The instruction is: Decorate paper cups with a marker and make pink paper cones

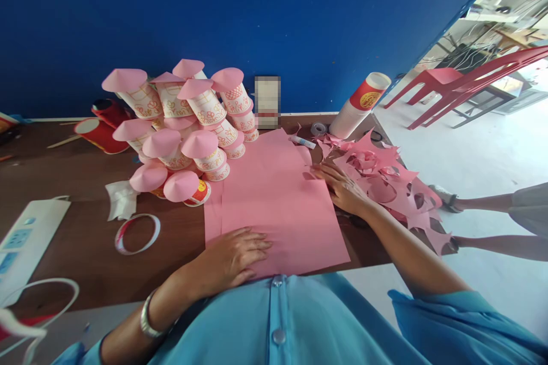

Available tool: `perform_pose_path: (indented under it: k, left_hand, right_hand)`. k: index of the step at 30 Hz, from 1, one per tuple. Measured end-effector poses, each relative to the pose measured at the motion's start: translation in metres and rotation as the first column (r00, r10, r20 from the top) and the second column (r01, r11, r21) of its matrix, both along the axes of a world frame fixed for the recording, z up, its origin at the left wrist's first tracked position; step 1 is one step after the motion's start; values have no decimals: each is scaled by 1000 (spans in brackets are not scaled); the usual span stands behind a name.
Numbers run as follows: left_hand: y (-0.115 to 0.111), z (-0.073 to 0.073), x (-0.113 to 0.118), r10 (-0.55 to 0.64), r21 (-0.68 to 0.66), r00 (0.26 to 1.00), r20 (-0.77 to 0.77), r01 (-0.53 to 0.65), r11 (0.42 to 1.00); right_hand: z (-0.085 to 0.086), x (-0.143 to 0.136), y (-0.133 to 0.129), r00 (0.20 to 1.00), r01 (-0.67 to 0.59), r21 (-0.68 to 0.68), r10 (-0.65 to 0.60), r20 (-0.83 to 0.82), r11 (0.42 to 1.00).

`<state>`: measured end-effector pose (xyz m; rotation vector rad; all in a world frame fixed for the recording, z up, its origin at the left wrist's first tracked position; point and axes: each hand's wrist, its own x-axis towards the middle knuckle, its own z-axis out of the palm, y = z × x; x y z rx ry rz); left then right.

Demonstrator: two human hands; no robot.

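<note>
Large sheets of pink paper lie on the brown table in front of me, with edges slightly offset. My left hand rests palm down on the lower left of the paper, fingers stretched out. At the paper's right edge is my right hand, its fingers extended over the edge beside a curled, cut part of the sheet; I see nothing gripped in it. A glue stick lies near the paper's upper right. Pink paper offcuts with cut-out holes are heaped beyond my right hand.
Paper-cup towers with pink cone roofs crowd the back left. A tape roll lies left of the paper. A stack of paper cups leans at the back right. A red chair and another person's legs are at right.
</note>
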<state>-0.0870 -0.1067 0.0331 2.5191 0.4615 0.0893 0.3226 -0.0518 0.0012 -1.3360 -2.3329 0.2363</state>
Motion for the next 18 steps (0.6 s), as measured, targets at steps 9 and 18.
perform_pose_path:
  k: [9, 18]
  left_hand:
    - [-1, -3, -1, 41, 28, 999, 23, -42, 999]
    - [-6, 2, 0, 65, 52, 998, 12, -65, 996]
  right_hand:
    - [22, -11, 40, 991, 103, -118, -112, -73, 988]
    - [36, -24, 48, 957, -174, -394, 59, -285, 902]
